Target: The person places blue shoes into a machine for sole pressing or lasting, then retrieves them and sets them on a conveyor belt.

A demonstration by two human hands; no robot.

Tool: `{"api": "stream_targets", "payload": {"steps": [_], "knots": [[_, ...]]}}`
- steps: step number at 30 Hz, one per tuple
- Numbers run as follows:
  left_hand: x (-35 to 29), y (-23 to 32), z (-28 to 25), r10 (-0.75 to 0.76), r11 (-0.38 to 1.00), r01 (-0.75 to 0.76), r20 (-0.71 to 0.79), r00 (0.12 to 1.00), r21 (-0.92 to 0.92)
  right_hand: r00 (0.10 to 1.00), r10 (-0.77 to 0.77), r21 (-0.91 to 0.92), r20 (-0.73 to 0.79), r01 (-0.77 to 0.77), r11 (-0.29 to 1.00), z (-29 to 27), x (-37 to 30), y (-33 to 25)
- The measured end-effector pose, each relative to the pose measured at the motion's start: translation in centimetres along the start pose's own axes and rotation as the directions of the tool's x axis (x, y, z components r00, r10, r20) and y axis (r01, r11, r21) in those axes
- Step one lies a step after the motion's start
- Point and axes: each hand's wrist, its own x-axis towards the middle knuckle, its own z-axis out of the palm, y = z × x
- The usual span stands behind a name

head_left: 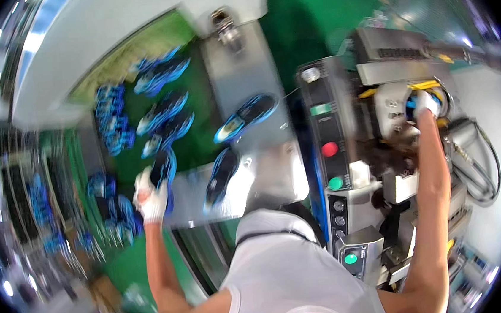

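Note:
My left hand (151,196), in a white glove, is closed at the near end of a black-and-blue shoe upper (164,167) by the left edge of the metal table. Motion blur softens its fingertips. Far out to the right, my right hand (427,105), also gloved, reaches into a machine (390,108) and is closed on a blue shoe upper (411,104) at its round, yellow-edged fitting. Most of that upper is hidden by the hand and the machine. Two more shoe uppers, one farther (248,116) and one nearer (222,177), lie on the table between my hands.
Several shoe uppers (163,113) lie on a green surface (130,173) beyond my left hand, with a stacked row (113,118) beside them. A control panel (326,126) with red and green buttons borders the metal table (269,167). Racks (37,199) stand left; cables (489,165) loop at right.

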Motion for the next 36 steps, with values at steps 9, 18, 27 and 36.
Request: {"api": "stream_targets", "payload": {"steps": [9, 18, 27, 36], "knots": [[-9.2, -4.7, 11.8, -0.402, 0.809, 0.487, 0.294, 0.867, -0.331, 0.977, -0.004, 0.773, 0.215, -0.167, 0.612, -6.9, -3.5, 0.2], [-10.0, -7.2, 13.6, -0.266, 0.802, 0.464, 0.471, 0.841, -0.375, 0.744, -0.652, 0.29, -0.145, 0.662, 0.691, 1.2, -46.7, -7.9], [-3.1, -15.4, 9.2, 0.238, 0.884, 0.009, 0.469, 0.85, -0.466, 0.843, -0.388, -0.353, 0.372, 0.515, 0.781, 8.2, -49.8, -5.8], [23.8, -31.8, 11.6, -0.136, 0.988, 0.096, -0.386, 0.913, -0.122, 0.734, -0.244, -0.189, 0.634, 0.452, 0.872, 13.3, -61.7, -11.7]]}}
